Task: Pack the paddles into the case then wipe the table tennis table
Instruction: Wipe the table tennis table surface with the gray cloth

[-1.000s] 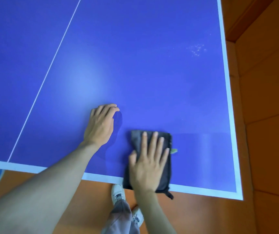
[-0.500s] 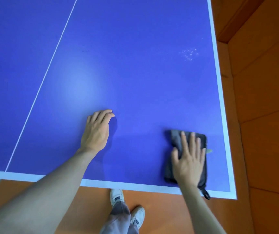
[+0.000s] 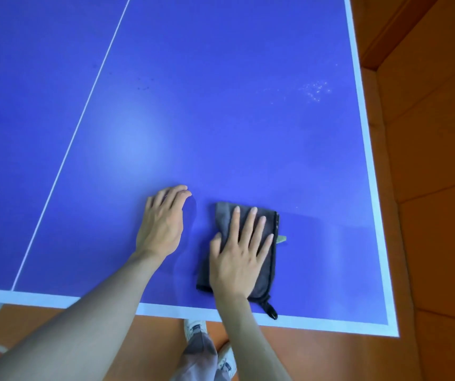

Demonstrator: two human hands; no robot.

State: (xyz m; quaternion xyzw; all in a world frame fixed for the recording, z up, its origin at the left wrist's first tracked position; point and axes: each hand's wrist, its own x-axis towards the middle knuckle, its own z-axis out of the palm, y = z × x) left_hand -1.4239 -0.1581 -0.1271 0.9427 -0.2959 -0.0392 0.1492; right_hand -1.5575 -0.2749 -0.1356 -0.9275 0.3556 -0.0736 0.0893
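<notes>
Left hand (image 3: pixel 163 224) sat flat on the blue table tennis table (image 3: pixel 220 105), fingers together and slightly curled, holding nothing. Just right of those fingertips, the folded dark grey cloth (image 3: pixel 269 259) lay under the right hand (image 3: pixel 238 257), fingers straight, spread, pressing down.

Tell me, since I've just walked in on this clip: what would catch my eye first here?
The big blue table fills the view, with a white centre line running up it. Near its close edge the right hand presses flat on a folded dark grey cloth, while the left hand rests on the bare surface beside it. Farther off toward the right edge sits a patch of whitish specks.
</notes>
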